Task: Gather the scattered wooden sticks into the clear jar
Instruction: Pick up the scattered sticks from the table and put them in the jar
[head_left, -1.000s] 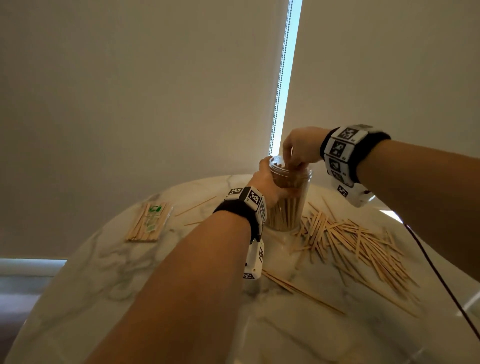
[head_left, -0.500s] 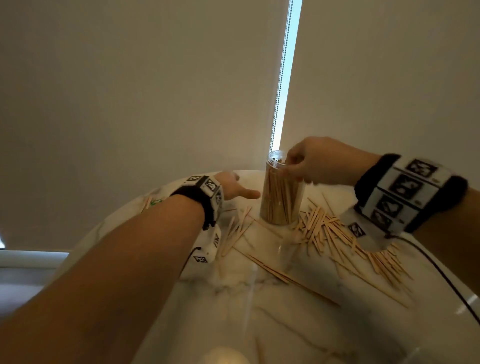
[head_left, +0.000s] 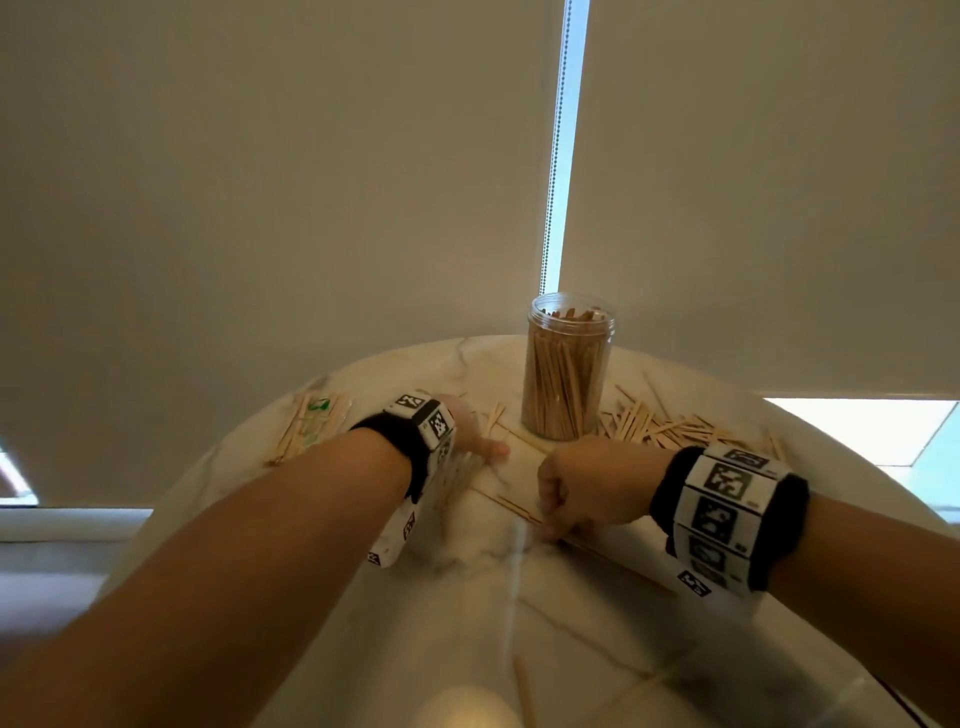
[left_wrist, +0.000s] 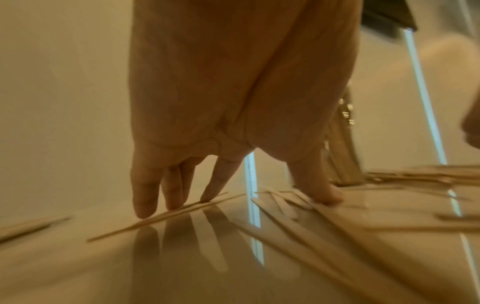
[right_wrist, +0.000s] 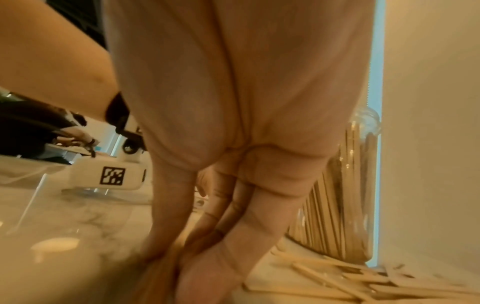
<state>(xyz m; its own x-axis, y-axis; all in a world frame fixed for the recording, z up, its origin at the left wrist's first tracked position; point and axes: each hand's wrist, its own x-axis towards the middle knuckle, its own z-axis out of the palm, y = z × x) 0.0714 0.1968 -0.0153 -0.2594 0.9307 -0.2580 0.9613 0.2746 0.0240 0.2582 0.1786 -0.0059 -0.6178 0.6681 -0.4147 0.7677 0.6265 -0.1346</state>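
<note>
With the left hand (head_left: 475, 439) flat and spread on loose sticks (left_wrist: 161, 218) and the right hand (head_left: 582, 488) pinching thin ones (head_left: 519, 509) mid-table, each should sweep its sticks into one aligned bundle — then lift.

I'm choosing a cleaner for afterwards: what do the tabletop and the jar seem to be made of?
Tabletop: looks like polished marble or a marble-look slab, pale with grey veins, glossy enough to mirror the fingers. Jar: clear plastic or glass; the sticks show through its wall, and which one cannot be told.
</note>
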